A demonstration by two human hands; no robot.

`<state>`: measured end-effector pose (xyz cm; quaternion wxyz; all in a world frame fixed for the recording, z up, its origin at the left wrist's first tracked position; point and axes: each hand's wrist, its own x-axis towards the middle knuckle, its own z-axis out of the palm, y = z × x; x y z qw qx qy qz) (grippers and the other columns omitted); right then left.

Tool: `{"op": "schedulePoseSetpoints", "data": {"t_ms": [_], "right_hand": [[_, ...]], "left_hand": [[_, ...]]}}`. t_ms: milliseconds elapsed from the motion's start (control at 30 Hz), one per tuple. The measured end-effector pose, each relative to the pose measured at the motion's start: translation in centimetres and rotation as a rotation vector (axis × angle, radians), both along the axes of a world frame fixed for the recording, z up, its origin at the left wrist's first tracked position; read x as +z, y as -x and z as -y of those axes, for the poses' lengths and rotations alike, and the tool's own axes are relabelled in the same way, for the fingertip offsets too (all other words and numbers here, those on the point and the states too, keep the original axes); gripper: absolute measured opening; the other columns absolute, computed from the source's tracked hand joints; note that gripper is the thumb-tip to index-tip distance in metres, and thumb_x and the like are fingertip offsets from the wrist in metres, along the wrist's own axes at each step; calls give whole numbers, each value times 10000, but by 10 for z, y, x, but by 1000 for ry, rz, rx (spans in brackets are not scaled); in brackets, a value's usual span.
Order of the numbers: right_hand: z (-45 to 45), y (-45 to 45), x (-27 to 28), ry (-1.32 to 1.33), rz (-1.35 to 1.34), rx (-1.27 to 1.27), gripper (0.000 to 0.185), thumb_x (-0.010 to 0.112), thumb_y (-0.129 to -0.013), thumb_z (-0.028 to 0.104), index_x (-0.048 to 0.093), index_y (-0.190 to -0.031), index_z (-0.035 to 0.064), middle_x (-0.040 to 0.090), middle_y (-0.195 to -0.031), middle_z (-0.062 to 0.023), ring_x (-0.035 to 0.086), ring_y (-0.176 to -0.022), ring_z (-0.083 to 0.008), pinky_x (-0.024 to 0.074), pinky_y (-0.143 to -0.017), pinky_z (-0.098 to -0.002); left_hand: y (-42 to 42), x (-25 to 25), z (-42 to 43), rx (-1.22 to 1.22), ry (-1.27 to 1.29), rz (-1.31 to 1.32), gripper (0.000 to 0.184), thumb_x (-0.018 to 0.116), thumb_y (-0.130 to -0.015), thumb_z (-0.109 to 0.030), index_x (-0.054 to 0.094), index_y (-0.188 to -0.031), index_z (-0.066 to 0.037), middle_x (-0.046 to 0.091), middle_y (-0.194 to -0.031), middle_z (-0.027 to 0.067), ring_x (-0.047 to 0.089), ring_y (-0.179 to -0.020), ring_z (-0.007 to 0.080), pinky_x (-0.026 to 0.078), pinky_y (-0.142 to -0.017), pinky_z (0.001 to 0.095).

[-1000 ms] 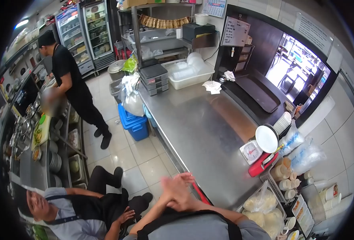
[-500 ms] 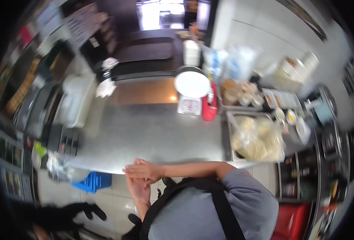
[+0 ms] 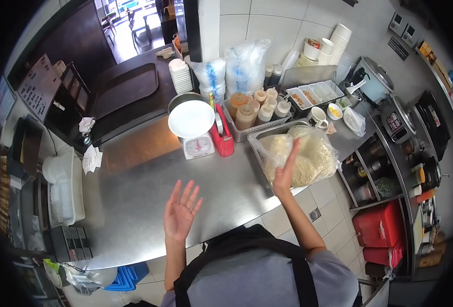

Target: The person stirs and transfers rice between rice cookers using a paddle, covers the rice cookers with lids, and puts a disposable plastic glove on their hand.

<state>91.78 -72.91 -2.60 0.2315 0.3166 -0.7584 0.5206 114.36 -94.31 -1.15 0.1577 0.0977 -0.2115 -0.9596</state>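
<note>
Above the steel counter (image 3: 134, 204), my left hand (image 3: 181, 211) is raised, palm up with its fingers spread and nothing in it. My right hand (image 3: 286, 171) is in front of the tray with clear bags of noodles (image 3: 316, 158); its fingers are stretched out, and whether it touches the bags is hard to tell. Beyond my hands a white kitchen scale (image 3: 199, 146) carries a round white plate (image 3: 190, 119). Right beside the scale lies a red object (image 3: 222, 141).
Sauce bottles (image 3: 246, 115) fill a grey basket behind the noodles. Cups, a topping tray (image 3: 313, 94) and cookers (image 3: 373, 82) stand at the back right. A white basket (image 3: 65, 189) is at the left, a dark serving tray (image 3: 126, 89) at the pass, red bins (image 3: 377, 225) below right.
My hands were together and have come apart, the right one now out by the noodle bags. The view has turned from the aisle with two people toward the counter's right end.
</note>
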Motion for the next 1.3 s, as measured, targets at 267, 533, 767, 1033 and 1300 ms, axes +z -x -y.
{"op": "schedulePoseSetpoints", "data": {"t_ms": [267,533,767,1033,1300], "right_hand": [[22,18,-15,-91,422,382,412,445,-941,172,430,-1315,2,447,-1331,-215,397,-1275,-298,293,-1046,-361],[196,28,-109,-171,397,320,624,476,-808,8,255,-1391,-29,283,-1410,-258,303,-1307,-373,285,-1063,-382],[215,-8,-115,-223,437,584,691,532,-777,34,225,-1391,-44,304,-1396,-264,318,-1298,-366,283,-1071,-380],[123,-15,-57,-432,813,1090,585,554,-914,222,299,-1393,3,451,-1350,-131,485,-1189,-188,383,-993,-296],[98,-62,-102,-771,979,1369,437,539,-927,212,460,-1299,-3,616,-1111,-95,566,-1026,-147,424,-918,-287]], "left_hand": [[92,-15,-4,120,656,460,682,564,-886,-257,195,-1444,-122,266,-1456,148,257,-1347,273,246,-1065,443],[196,-157,104,467,1237,324,752,671,-816,-229,233,-1375,18,319,-1365,193,310,-1277,261,245,-1057,367],[134,-157,93,880,1453,778,819,737,-733,-243,266,-1314,89,375,-1275,231,370,-1204,327,286,-1030,408],[126,-172,144,1048,1522,798,935,753,-695,-404,269,-1360,41,319,-1366,233,313,-1267,370,240,-1069,440],[12,-77,60,1063,614,465,182,604,-877,-130,551,-1022,-33,559,-744,17,547,-640,90,445,-562,229]]}}
